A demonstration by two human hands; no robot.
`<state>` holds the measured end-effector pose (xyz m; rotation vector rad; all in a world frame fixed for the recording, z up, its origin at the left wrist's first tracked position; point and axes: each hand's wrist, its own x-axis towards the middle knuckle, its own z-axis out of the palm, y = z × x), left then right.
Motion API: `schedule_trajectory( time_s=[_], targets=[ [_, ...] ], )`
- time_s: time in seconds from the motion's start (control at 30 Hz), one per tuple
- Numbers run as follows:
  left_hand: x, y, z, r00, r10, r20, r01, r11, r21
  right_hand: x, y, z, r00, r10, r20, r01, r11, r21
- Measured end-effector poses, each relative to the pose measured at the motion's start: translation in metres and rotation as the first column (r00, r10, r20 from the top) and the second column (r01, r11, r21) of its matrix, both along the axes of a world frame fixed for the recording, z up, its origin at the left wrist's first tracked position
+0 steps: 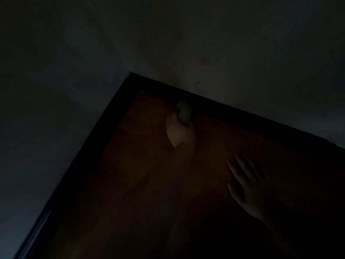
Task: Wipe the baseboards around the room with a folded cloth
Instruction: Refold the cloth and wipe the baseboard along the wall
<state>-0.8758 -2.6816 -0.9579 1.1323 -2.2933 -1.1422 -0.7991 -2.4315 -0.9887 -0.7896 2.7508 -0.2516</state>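
Note:
The scene is very dark. My left hand (pixel 178 133) reaches toward the room corner and grips a small pale grey folded cloth (pixel 184 113). The cloth sits at the foot of the dark baseboard (pixel 242 117) on the far wall, close to the corner; whether it touches the board is hard to tell. My right hand (pixel 246 184) lies flat on the reddish-brown floor (pixel 141 184) to the right, fingers straight and spread, holding nothing.
A second dark baseboard (pixel 74 165) runs along the left wall and meets the far one at the corner (pixel 131 75). Pale plain walls rise above both boards. No other objects show on the floor.

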Motion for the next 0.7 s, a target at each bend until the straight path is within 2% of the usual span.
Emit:
schedule_trajectory(
  time_s=[0.07, 0.13, 0.33, 0.5, 0.7],
  targets=[
    [0.004, 0.003, 0.007, 0.991, -0.112, 0.072, 0.109, 0.993, 0.039, -0.001, -0.002, -0.003, 0.998, 0.047, -0.046, -0.045, 0.997, 0.062],
    [0.009, 0.007, 0.011, 0.964, -0.232, 0.130, 0.228, 0.973, 0.045, -0.001, -0.003, -0.005, 0.995, 0.045, -0.094, -0.042, 0.998, 0.036],
    [0.022, 0.050, 0.012, 0.863, -0.497, 0.094, 0.487, 0.866, 0.114, 0.002, -0.001, -0.007, 0.996, 0.023, -0.091, -0.026, 0.999, -0.026],
    [0.027, 0.052, 0.012, 0.906, -0.424, 0.024, 0.417, 0.899, 0.138, 0.002, 0.003, -0.009, 0.996, 0.036, -0.085, -0.039, 0.999, -0.036],
    [0.038, -0.023, 0.023, 0.981, -0.167, -0.104, 0.177, 0.980, 0.093, 0.001, 0.002, -0.002, 0.998, 0.045, -0.038, -0.045, 0.999, 0.005]
  ],
)
